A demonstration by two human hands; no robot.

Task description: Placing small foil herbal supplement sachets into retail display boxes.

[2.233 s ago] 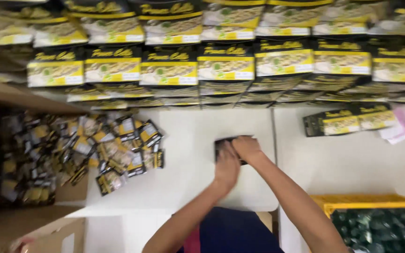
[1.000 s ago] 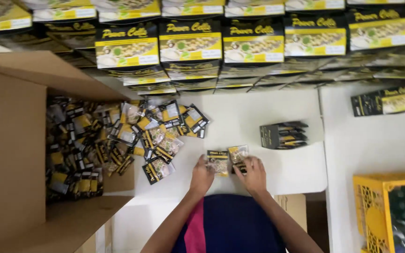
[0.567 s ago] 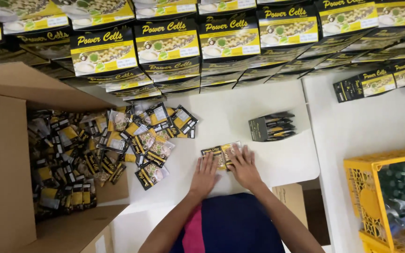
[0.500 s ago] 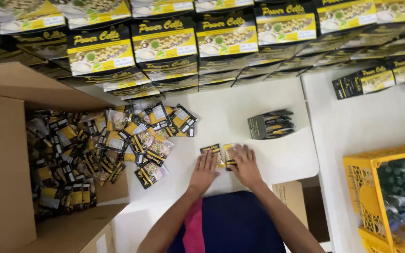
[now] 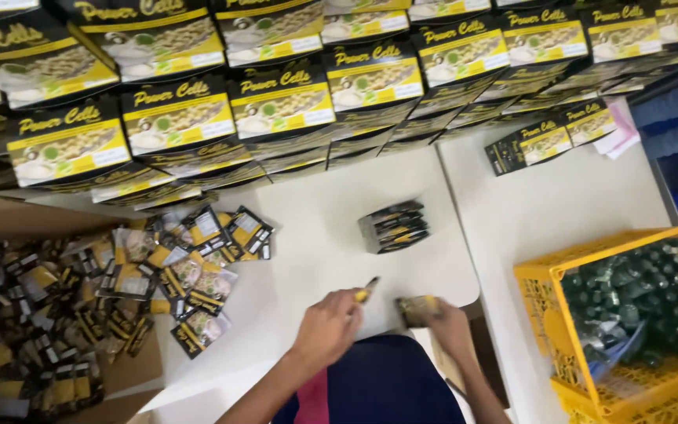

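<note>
sachets [image 5: 420,308] pinched in right hand [image 5: 447,326] fingers, one sachet [image 5: 367,290] in left hand [image 5: 328,330] fingers, over white table [image 5: 323,251]

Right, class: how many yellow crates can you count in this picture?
1. The yellow crate stands at the lower right, beside the white table, with dark bottles inside. Its lower edge runs out of view, so others there could be hidden.

Low in the frame, the left hand [image 5: 325,328] pinches one sachet [image 5: 367,290] on edge; the right hand [image 5: 449,326] grips a small stack of sachets [image 5: 416,308] on the white table [image 5: 323,243]. Loose sachets [image 5: 190,267] spill at left.
</note>
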